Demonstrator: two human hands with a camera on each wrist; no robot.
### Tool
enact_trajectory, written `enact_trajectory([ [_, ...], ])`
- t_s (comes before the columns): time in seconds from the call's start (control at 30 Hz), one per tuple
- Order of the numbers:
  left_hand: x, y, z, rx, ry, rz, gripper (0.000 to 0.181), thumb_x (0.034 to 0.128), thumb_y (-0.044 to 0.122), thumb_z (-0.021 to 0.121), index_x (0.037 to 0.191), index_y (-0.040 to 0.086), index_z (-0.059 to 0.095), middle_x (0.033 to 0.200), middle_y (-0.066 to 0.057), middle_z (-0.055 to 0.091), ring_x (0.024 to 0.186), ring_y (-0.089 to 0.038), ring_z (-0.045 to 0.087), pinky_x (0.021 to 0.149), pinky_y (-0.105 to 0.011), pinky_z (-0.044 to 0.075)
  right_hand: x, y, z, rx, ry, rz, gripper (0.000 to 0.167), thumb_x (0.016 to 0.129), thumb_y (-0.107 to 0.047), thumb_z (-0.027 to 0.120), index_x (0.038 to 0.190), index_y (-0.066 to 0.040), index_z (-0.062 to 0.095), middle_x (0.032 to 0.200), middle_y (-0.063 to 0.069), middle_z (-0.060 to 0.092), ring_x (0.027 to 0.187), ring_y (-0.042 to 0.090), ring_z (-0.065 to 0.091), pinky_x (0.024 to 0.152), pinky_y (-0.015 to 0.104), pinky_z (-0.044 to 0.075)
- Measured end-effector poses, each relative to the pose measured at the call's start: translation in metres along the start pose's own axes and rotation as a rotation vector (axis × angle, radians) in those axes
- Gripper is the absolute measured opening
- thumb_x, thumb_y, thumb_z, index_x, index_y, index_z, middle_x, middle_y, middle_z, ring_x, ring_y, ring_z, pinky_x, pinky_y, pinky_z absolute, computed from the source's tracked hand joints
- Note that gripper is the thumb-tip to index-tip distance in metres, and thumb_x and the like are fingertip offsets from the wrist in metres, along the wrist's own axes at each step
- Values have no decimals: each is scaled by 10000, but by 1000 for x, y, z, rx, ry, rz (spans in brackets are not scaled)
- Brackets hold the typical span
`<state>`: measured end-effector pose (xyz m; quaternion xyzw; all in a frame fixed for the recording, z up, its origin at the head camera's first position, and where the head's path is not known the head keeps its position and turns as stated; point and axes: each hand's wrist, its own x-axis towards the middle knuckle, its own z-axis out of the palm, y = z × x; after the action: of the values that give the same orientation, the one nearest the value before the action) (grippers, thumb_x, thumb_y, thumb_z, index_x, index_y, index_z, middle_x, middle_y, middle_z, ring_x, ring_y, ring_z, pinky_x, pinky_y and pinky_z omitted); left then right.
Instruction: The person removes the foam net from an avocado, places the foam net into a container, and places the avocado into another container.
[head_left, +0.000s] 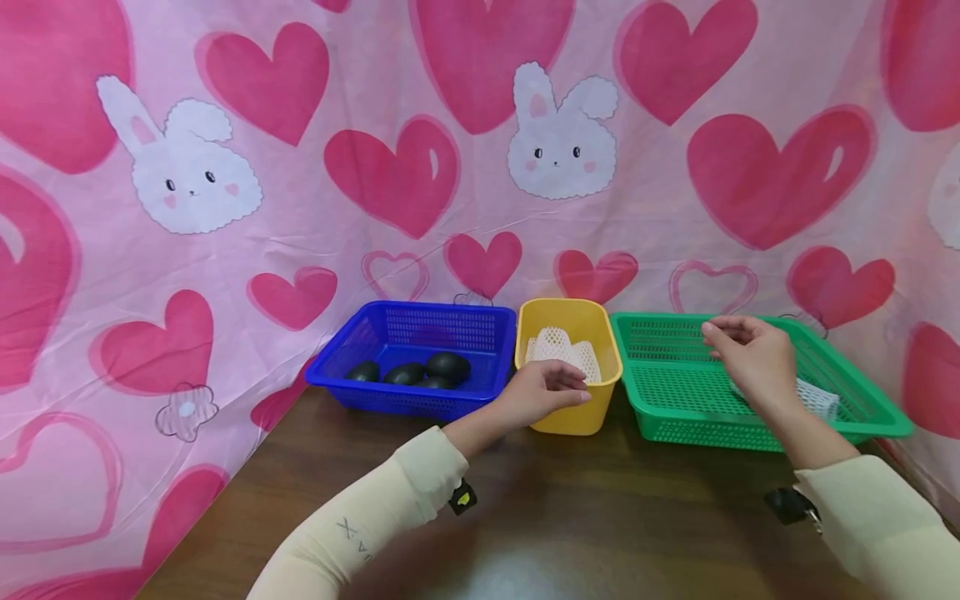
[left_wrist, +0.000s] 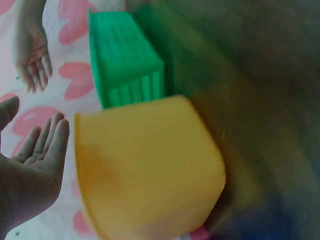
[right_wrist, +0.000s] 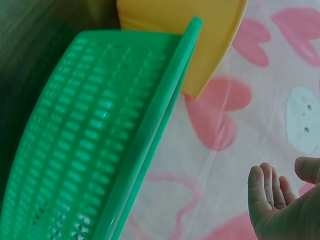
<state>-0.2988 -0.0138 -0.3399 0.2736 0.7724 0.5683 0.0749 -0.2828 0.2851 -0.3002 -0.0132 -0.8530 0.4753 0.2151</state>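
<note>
My left hand hovers by the front of a yellow bin, fingers relaxed with nothing in them; the left wrist view shows its palm bare. White foam mesh sleeves lie in that bin. Over the green basket is my right hand, its fingers loosely extended and holding nothing. A white netted item lies in the green basket, partly hidden behind the right hand and forearm. Several dark, smooth, egg-shaped objects sit in the blue basket on the left.
The three containers stand in a row at the back of a brown wooden table. Behind them hangs a pink cloth with hearts and rabbits. Small black devices are strapped at both wrists.
</note>
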Motion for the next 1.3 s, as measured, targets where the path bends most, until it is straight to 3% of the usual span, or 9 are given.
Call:
enact_trajectory([
  [0.1, 0, -5, 14, -22, -33, -43, 306, 887, 184, 726, 1128, 6, 664, 937, 25, 695, 859, -92, 652, 781, -251, 532, 3, 6, -6, -21, 11, 2, 547, 943, -465, 572, 1229, 1, 579, 839, -183, 601, 678, -62, 594, 599, 170, 497],
  [0.23, 0, -10, 33, -11, -47, -64, 251, 897, 181, 714, 1081, 14, 683, 906, 34, 696, 804, -71, 640, 741, -243, 536, 8, 15, -14, -101, 18, 19, 590, 942, -502, 547, 1258, -4, 569, 985, -33, 629, 739, -45, 549, 626, 199, 476],
  [0.37, 1, -15, 53, -1, -45, -76, 228, 900, 177, 709, 1054, 10, 697, 856, 36, 697, 752, -81, 647, 731, -294, 552, 12, 28, -23, -190, 11, 20, 632, 958, -516, 500, 1296, 16, 538, 1197, 206, 583, 970, 209, 551, 695, 292, 432],
  [0.47, 2, -17, 65, 7, -46, -124, 239, 900, 210, 711, 1057, 31, 701, 822, 53, 690, 761, -129, 666, 741, -325, 555, 15, 39, -29, -221, 4, -1, 632, 975, -486, 486, 1314, 47, 510, 1243, 276, 549, 1099, 396, 500, 699, 325, 420],
  [0.63, 4, -18, 80, -36, -63, -211, 265, 911, 226, 695, 1090, 30, 685, 830, 10, 706, 825, -213, 693, 762, -339, 555, 19, 56, -39, -248, -8, -40, 609, 991, -424, 496, 1323, 87, 470, 1240, 317, 523, 1120, 457, 478, 673, 291, 404],
  [0.7, 6, -18, 86, -87, -63, -240, 276, 917, 213, 688, 1107, 13, 675, 849, -20, 714, 846, -231, 698, 779, -358, 554, 20, 63, -42, -269, -7, -55, 592, 997, -392, 499, 1314, 107, 457, 1230, 332, 516, 1109, 472, 479, 690, 337, 426],
  [0.9, 13, -20, 104, -174, 3, -288, 305, 922, 167, 678, 1149, -34, 645, 907, -88, 716, 876, -259, 699, 775, -355, 555, 29, 88, -52, -352, -34, -54, 617, 1002, -350, 509, 1319, 168, 398, 1252, 398, 450, 1120, 538, 436, 833, 636, 401],
  [1.1, 23, -21, 117, -270, 114, -289, 181, 932, 138, 658, 1049, -1, 668, 911, -100, 706, 859, -276, 696, 764, -367, 559, 42, 112, -63, -475, -101, -61, 669, 982, -364, 548, 1282, 211, 382, 1218, 441, 419, 1079, 577, 411, 812, 658, 405],
  [1.3, 28, -23, 123, -337, 155, -282, 123, 943, 120, 638, 963, 5, 675, 873, -132, 692, 814, -277, 694, 751, -389, 562, 55, 123, -71, -595, -207, -67, 743, 938, -341, 623, 1266, 267, 349, 1202, 468, 396, 1039, 619, 405, 773, 674, 412],
])
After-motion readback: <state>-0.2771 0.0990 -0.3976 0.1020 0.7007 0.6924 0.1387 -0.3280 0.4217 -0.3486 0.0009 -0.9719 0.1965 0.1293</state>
